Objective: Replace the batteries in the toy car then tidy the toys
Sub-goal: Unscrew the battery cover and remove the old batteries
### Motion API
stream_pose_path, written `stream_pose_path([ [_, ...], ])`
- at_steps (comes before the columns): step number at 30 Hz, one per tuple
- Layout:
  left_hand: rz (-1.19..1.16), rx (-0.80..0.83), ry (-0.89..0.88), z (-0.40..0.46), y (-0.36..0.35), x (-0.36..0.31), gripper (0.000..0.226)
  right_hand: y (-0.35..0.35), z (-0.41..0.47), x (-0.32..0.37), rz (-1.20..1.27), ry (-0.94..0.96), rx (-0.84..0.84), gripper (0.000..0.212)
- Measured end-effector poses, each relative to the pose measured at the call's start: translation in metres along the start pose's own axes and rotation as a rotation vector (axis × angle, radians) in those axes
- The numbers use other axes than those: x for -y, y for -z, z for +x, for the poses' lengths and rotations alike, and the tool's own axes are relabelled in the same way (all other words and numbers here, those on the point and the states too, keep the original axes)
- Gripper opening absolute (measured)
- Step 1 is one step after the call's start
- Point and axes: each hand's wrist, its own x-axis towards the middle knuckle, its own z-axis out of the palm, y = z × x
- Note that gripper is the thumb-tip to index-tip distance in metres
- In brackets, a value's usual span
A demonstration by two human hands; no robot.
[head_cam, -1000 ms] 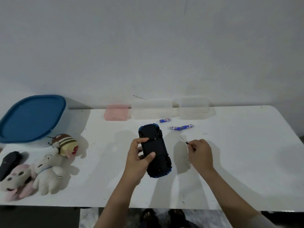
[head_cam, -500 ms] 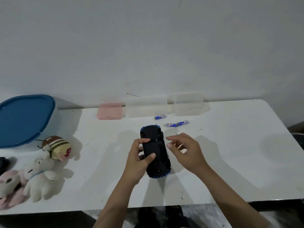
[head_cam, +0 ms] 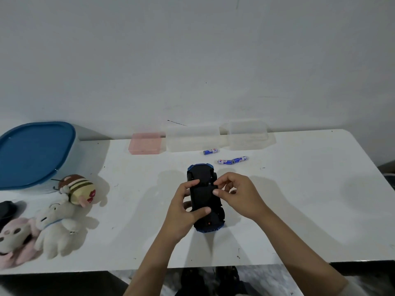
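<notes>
A dark blue toy car (head_cam: pixel 202 197) lies upside down on the white table (head_cam: pixel 299 199), its black underside facing up. My left hand (head_cam: pixel 184 212) grips its left side, thumb across the underside near the rear. My right hand (head_cam: pixel 236 194) has come onto the car from the right, with thumb and forefinger curled on the battery cover near the middle. Three blue batteries lie behind the car: one (head_cam: pixel 210 151) by itself and two end to end (head_cam: pixel 233 160).
A tub with a blue lid (head_cam: pixel 32 152) stands at the far left. In front of it lie a striped plush (head_cam: pixel 78 190), a white plush (head_cam: pixel 56 228), a pink plush (head_cam: pixel 12 238) and a black object (head_cam: pixel 6 210). A pink box (head_cam: pixel 145 143) and two clear boxes (head_cam: pixel 248 133) line the wall.
My right hand let go of a thin dark tool on the table and moved left onto the car's underside. My left hand kept its grip on the car.
</notes>
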Motion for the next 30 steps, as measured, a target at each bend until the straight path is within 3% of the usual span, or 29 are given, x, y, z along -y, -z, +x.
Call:
stream_pose_path([
  [7,-0.007,0.002,0.002,0.001,0.002,0.004,0.069,0.007,0.002,0.002,0.148,-0.017,0.046,0.016],
  [13,-0.010,-0.010,0.021,0.000,0.009,0.013,0.067,0.030,0.001,0.000,0.347,-0.074,-0.070,0.015],
  [22,-0.012,-0.018,0.027,0.002,0.016,0.020,0.067,0.042,-0.011,-0.052,0.021,-0.381,-0.080,0.016],
  [30,-0.029,-0.016,0.024,-0.001,0.014,0.020,0.067,0.027,-0.015,-0.069,-0.164,-0.320,-0.181,0.014],
])
